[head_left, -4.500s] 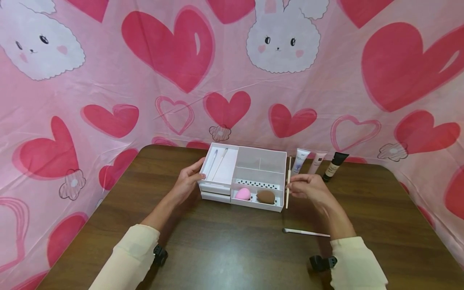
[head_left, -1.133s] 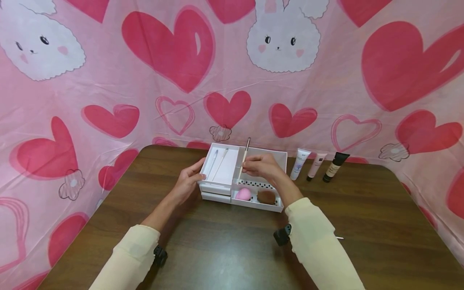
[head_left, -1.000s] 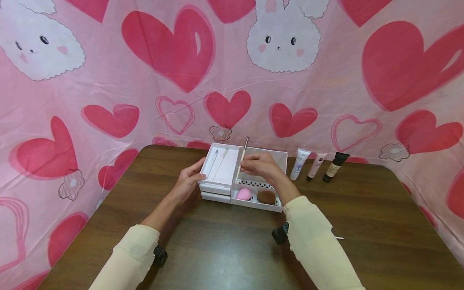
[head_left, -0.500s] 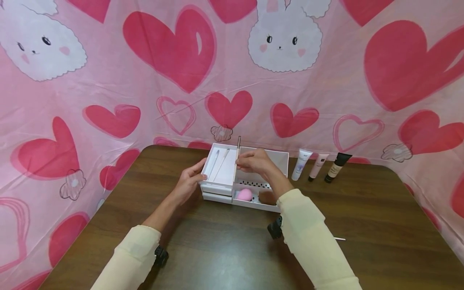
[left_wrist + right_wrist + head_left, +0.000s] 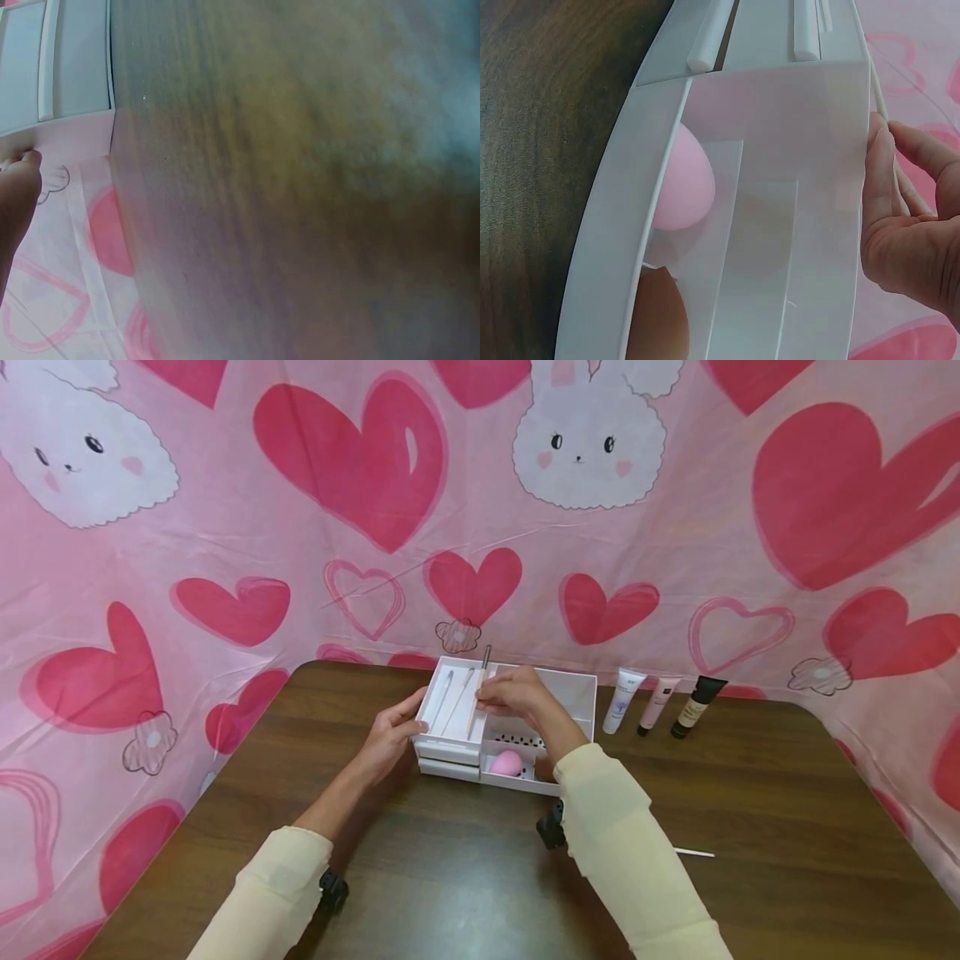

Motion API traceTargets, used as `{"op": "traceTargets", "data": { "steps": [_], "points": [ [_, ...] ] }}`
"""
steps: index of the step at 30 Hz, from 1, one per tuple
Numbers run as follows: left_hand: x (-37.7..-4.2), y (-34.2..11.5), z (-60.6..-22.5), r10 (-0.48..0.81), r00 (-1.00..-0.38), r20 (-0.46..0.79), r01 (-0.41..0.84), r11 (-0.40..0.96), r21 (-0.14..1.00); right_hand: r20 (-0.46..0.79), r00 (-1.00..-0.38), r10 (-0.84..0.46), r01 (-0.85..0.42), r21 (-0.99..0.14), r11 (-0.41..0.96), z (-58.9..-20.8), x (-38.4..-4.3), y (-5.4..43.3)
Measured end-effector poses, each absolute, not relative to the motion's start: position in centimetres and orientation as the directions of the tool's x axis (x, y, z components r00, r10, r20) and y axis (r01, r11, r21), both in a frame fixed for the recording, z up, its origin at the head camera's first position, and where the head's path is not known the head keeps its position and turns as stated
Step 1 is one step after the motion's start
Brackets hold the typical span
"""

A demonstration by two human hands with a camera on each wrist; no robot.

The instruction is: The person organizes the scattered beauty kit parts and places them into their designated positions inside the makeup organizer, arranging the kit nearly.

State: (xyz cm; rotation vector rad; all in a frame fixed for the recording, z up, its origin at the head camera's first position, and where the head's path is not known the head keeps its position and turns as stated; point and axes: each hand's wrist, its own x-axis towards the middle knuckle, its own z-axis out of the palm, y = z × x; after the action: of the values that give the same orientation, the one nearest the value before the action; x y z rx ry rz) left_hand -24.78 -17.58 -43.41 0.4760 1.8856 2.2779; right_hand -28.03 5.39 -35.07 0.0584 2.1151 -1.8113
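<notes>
My right hand (image 5: 517, 693) pinches a slim makeup brush (image 5: 486, 658), its dark end up and its pale end low over the organizer's upper left tray. The white organizer (image 5: 450, 766) has drawers at left and divided bins at right. My left hand (image 5: 390, 727) holds the organizer's left side, thumb at the rim. Two brushes lie side by side in that tray: a bluish one (image 5: 442, 697) and a whitish one (image 5: 457, 702). A pink makeup sponge (image 5: 506, 763) sits in the front bin. Beside it is a brown sponge (image 5: 660, 319), mostly hidden by my right arm in the head view.
Right of the organizer stand three tubes: white (image 5: 622, 700), pink (image 5: 658, 704) and black-and-beige (image 5: 697, 706). Another brush (image 5: 693, 852) lies on the wooden table (image 5: 450, 877), partly behind my right sleeve. A pink heart-print cloth (image 5: 480, 485) hangs behind.
My right hand has carried the brush from the organizer's right side, across the bins, to the left tray, and the brush now sits lower there. My left hand has kept its place.
</notes>
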Motion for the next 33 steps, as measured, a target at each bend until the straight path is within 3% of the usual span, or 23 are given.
{"op": "traceTargets", "data": {
  "steps": [9,17,33],
  "points": [
    [-24.8,-17.6,-43.5,0.298,-0.943,0.147,0.085,-0.21,0.974,-0.355,-0.922,-0.157,0.328,-0.929,0.171,-34.6,-28.2,4.7],
    [-24.8,-17.6,-43.5,0.299,-0.942,0.15,0.09,-0.205,0.975,-0.35,-0.92,-0.177,0.316,-0.928,0.196,-34.4,-28.2,4.1],
    [-24.9,-17.5,-43.5,0.295,-0.945,0.138,0.079,-0.205,0.976,-0.384,-0.915,-0.121,0.33,-0.888,0.319,-33.7,-28.0,3.6]
  ]
}}
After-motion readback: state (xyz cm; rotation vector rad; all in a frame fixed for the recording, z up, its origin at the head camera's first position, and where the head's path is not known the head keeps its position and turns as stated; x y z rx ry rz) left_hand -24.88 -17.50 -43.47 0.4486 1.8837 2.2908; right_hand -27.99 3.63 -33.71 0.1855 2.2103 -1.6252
